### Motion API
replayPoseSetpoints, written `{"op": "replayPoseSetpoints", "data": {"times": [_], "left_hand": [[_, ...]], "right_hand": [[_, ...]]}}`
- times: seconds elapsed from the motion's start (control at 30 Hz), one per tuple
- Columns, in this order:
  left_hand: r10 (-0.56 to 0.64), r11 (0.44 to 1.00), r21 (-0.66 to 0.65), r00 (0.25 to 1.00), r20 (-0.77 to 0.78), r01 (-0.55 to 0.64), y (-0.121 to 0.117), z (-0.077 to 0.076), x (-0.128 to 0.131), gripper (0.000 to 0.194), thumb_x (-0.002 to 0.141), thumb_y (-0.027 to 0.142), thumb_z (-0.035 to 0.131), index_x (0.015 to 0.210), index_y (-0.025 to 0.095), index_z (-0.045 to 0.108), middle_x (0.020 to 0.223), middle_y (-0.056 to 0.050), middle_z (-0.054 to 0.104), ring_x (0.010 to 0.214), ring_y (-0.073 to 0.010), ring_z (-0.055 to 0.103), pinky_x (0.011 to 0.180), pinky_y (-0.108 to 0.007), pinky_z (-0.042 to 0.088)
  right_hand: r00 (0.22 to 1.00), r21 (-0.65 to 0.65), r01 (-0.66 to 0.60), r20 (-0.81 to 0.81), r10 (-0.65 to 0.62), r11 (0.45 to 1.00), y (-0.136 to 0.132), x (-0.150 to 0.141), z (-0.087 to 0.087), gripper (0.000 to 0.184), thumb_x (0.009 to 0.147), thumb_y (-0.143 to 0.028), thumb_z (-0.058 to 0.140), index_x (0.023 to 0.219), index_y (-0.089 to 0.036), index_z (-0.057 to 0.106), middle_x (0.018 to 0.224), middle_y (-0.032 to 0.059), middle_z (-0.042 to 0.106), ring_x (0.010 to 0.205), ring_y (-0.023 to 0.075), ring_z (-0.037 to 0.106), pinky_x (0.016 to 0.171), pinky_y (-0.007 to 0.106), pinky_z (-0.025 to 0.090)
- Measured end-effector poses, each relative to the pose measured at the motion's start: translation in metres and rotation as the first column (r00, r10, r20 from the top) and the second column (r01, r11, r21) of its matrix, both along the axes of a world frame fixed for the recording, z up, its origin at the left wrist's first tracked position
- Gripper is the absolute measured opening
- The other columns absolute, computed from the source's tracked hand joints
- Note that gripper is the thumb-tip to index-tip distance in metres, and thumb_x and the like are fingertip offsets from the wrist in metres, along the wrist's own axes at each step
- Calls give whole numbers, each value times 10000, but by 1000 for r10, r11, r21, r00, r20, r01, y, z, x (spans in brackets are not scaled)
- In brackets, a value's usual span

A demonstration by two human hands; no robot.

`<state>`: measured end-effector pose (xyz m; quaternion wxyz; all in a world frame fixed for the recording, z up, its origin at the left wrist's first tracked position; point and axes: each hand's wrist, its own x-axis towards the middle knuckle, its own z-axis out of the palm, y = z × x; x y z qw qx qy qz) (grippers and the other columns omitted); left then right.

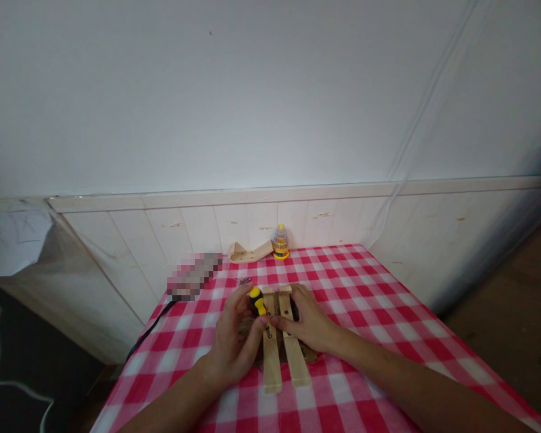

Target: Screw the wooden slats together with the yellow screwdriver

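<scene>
Forearms (406, 382) at seven and five o'clock, our left hand (231, 343) grips a screwdriver (256, 299) whose tilt risks jabbing our right hand (314, 323), clasping wood (298, 365).

Dim, cool light on the wall (270, 96), blur at the right edge, one pixelated patch (195, 278)

On the tabletop (356, 391), a screwdriver (256, 299) is held at the left of two slats (273, 364), behind which a bracket (250, 257) and container (280, 245) are placed.

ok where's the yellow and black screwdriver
In the head view's lower middle, the screwdriver is in the left hand, its lower end at the left wooden strip.
</scene>
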<state>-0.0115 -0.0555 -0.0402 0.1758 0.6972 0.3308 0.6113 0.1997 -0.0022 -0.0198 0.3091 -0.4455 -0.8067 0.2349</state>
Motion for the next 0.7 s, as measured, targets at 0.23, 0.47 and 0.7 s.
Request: {"op": "replayPoseSetpoints", "data": {"times": [0.23, 0.47, 0.7], "left_hand": [[-54, 998, -33, 998, -36, 52, -3, 4, -2, 557, 1096, 225, 541, 1618, 307, 366, 1316, -125, 683, 1085, -222, 738, 914, -362, 627], [-59, 997, -52, 998, -28, 57, -4, 2, -2, 557, 1104, 281, 527, 1635, 277, 356, 1249, -146, 704, 1074, -261, 741, 932, -437, 636], [-49, 998, -24, 990, 130, 52, 0, 5, 8, 548, 1102, 253, 557, 1614, 310, 371, 1223, -103, 709, 1088, -215, 741, 923, -368, 643]], "right_hand": [[1000, -22, -1, 4, 1, 1000, -2, -1, 5, 372, 859, -403, 863, 1119, -203, 687, 1146, 109, 726, 1110, 337, 665, 987, 495, 515], [1000, -6, 0, -10, 0, 1000, 0, -1, 2, 363, 854, -408, 865, 1110, -216, 694, 1149, 108, 730, 1098, 329, 664, 979, 493, 523], [1000, 7, -11, -16, 11, 1000, -1, 0, 3, 370, 855, -430, 857, 1138, -239, 712, 1145, 92, 745, 1096, 332, 678, 986, 496, 526]]}}
